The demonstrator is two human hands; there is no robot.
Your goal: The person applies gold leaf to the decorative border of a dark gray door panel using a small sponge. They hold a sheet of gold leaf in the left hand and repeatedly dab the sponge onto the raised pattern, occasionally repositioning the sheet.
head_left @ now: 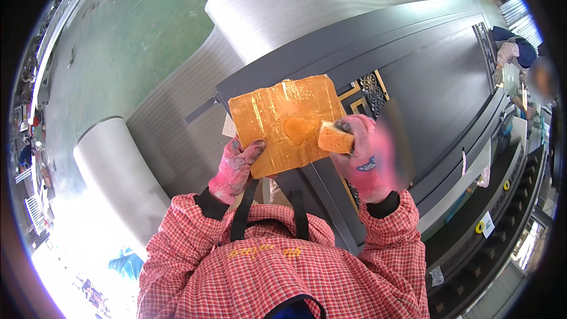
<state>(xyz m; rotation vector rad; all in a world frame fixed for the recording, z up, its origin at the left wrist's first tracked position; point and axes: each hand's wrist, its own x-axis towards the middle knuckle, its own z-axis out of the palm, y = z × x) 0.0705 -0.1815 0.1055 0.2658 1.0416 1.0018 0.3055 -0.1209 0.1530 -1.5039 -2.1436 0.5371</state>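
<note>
My left hand (235,168), in a pink glove with dark-stained fingertips, grips the lower left edge of a square board (266,112) coated in gold paint. A rounded puddle of thicker gold paint (299,130) lies near the board's middle. In my right hand (363,156), also pink-gloved, is a small sponge block (336,137) with a gold-stained face. The sponge is at the board's right edge; whether it touches cannot be told. Below the board lies a dark grey door panel (431,65) with gold-edged ornamental grilles (372,91).
A large roll of silvery foam sheet (319,0) lies beyond the panel, and another roll (115,159) stands left. Dark slatted racks (472,248) with yellow tape rolls (479,227) run along the right. A co-worker (520,50) is at the far right.
</note>
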